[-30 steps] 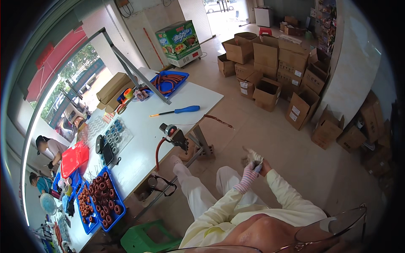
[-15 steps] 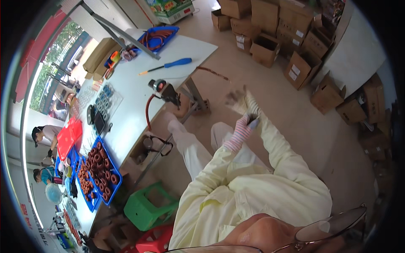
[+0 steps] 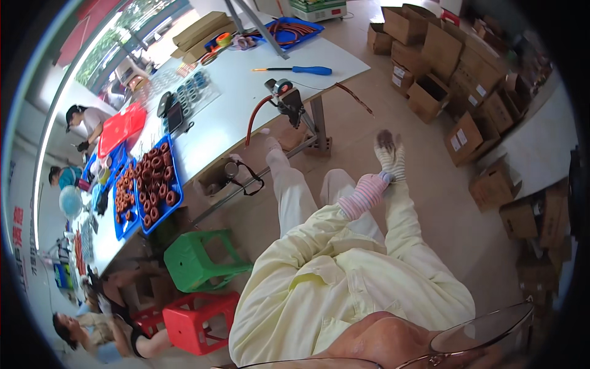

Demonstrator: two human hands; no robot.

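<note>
My left hand (image 3: 367,192), in a pink striped glove, is closed at my right wrist, its fingers on the cuff of the other glove. My right hand (image 3: 387,147) wears a white striped work glove (image 3: 394,165) with dark-stained fingertips; its fingers are stretched out and hold nothing. Both hands are above the floor, right of the white table (image 3: 236,92). The nearest thing on the table edge is a dark clamp-like fixture (image 3: 290,101) beside a reddish-brown cord. Behind it lies a blue-handled screwdriver-like tool (image 3: 310,70).
Blue trays (image 3: 179,198) with reddish-brown rings stand at the table's left, below a red bag (image 3: 123,128). A green stool (image 3: 187,261) and a red stool (image 3: 184,326) are under its near side. Cardboard boxes (image 3: 470,138) line the right. Several people sit or bend at the left.
The view has swung, so table and boxes sit further right. My right fingers have come closer together and point upward. My left hand stays at the right wrist. A seated person now shows at lower left.
</note>
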